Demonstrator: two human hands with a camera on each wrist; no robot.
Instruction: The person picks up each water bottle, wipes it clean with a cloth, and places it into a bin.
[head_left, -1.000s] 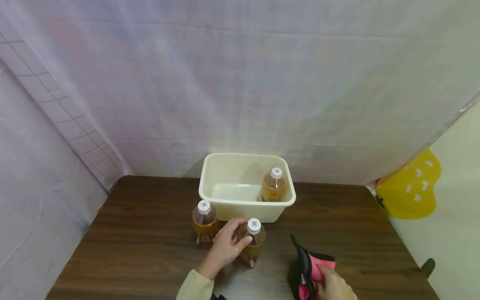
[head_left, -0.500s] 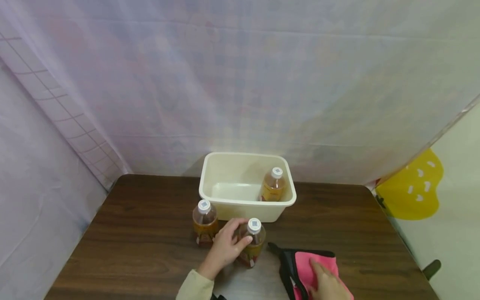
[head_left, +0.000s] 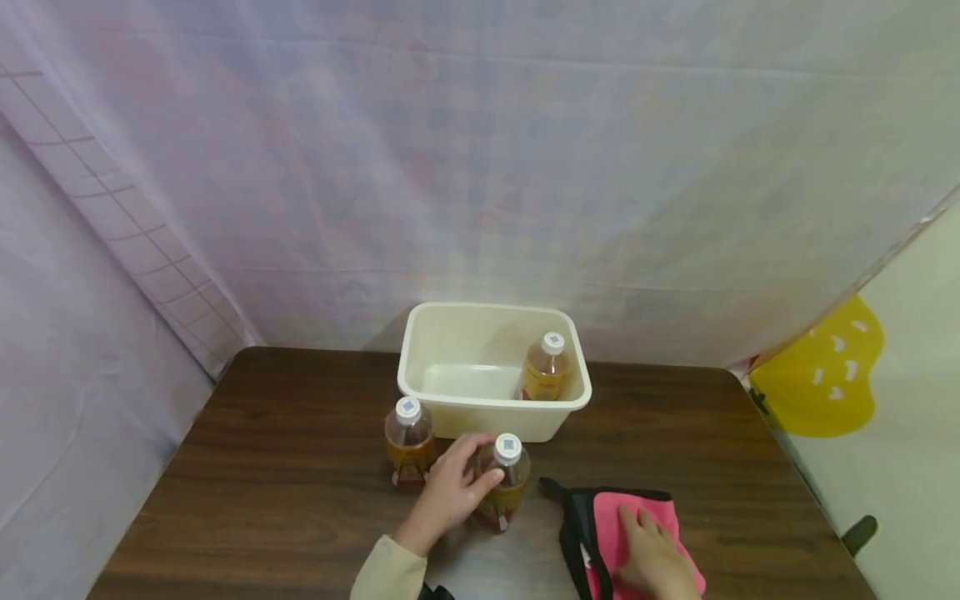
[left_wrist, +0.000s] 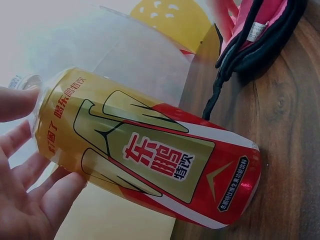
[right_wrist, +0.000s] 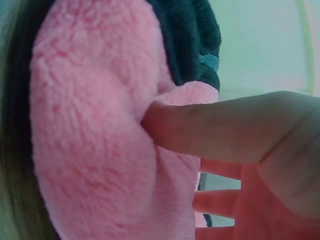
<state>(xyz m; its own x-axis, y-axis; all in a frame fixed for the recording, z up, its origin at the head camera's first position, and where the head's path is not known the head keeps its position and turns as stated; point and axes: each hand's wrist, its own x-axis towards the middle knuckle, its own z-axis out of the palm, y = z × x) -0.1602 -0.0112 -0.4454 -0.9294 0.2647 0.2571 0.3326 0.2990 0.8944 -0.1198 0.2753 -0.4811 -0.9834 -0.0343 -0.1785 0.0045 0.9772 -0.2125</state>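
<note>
My left hand (head_left: pixel 450 490) holds an amber drink bottle (head_left: pixel 507 498) standing on the table, with thumb and fingers around its upper part. The left wrist view shows the bottle's yellow and red label (left_wrist: pixel 160 155) and the thumb near its neck. Fingers spread, my right hand (head_left: pixel 651 557) rests on a pink fleece cloth (head_left: pixel 609 517) with black edging, a black strap and a small white tag. Up close in the right wrist view, the thumb (right_wrist: pixel 200 125) presses into the folded pink fleece (right_wrist: pixel 95 115).
A cream plastic basin (head_left: pixel 491 423) stands at the table's back edge, holding one similar bottle (head_left: pixel 545 379) at its right end. Another bottle (head_left: pixel 410 457) stands in front of the basin's left corner. A pale curtain (head_left: pixel 480 183) hangs behind the brown wooden table (head_left: pixel 285 483).
The pink cloth has gone from raised and folded to lying flatter, its strap swinging left. My right hand has shifted slightly left with spread fingers. The left hand and its bottle have stayed put.
</note>
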